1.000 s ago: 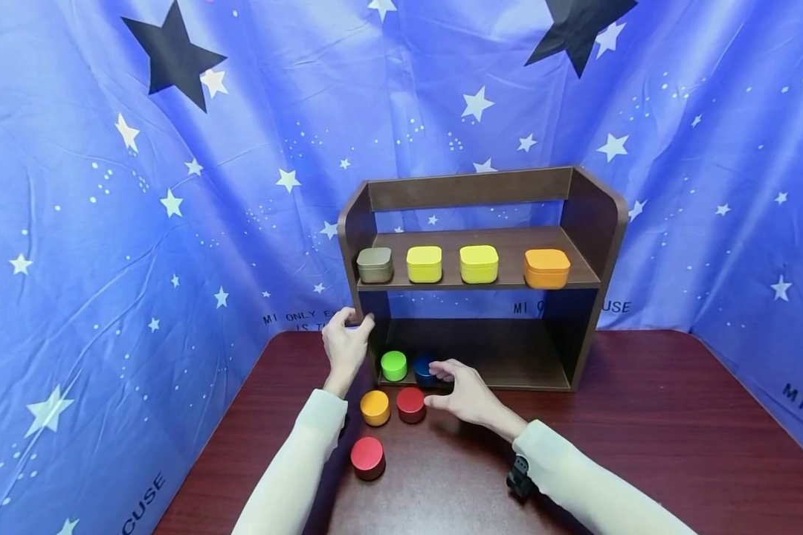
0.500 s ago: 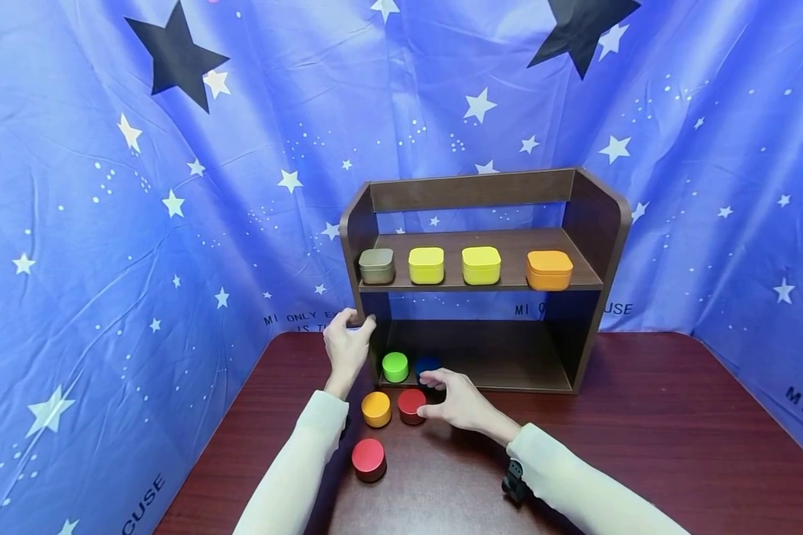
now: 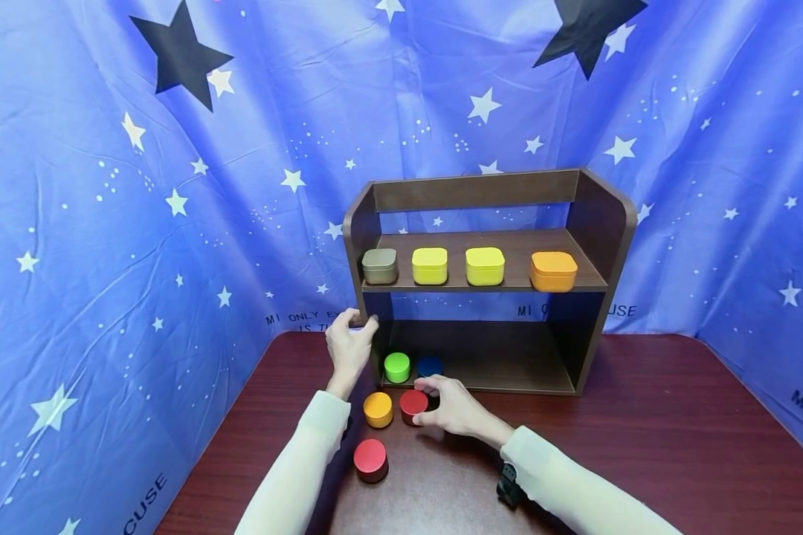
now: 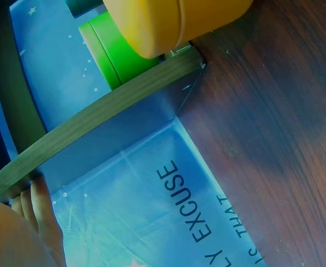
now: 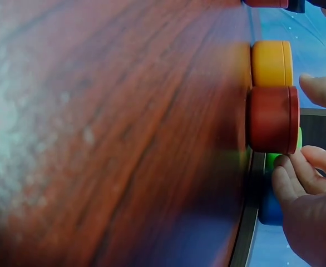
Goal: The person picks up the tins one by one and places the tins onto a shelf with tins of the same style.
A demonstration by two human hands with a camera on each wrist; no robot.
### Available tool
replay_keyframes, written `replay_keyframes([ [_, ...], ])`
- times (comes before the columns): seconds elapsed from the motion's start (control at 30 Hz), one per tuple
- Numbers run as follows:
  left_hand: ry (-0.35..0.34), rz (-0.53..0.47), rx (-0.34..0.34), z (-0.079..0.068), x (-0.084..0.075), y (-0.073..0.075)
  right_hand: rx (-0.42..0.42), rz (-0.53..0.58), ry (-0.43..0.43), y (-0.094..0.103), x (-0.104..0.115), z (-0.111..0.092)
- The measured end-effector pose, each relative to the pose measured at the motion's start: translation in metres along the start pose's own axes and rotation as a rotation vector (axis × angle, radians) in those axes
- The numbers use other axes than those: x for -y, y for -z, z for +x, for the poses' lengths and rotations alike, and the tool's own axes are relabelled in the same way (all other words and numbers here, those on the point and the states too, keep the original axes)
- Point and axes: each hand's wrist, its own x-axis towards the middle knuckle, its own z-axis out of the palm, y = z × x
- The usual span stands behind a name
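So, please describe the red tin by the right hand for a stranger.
Find the brown shelf. On the table in front of its left end, a round orange tin and the red tin stand side by side. Yours is darker and closer to the shelf than the other red tin.

Dark red round tin [image 3: 411, 403], upright, in front of brown two-tier shelf [image 3: 495, 357].
Lid on; right hand [image 3: 458, 407] spans it, fingertips near rim. Left hand [image 3: 349, 348] grips shelf's left side panel.
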Motion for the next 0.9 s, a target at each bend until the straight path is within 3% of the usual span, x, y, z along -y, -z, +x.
replay_keyframes([
  [0.9,0.02,0.018,0.005,0.002,0.001,-0.001,-0.007,-0.038,-0.047,-0.012,0.0,0.003],
])
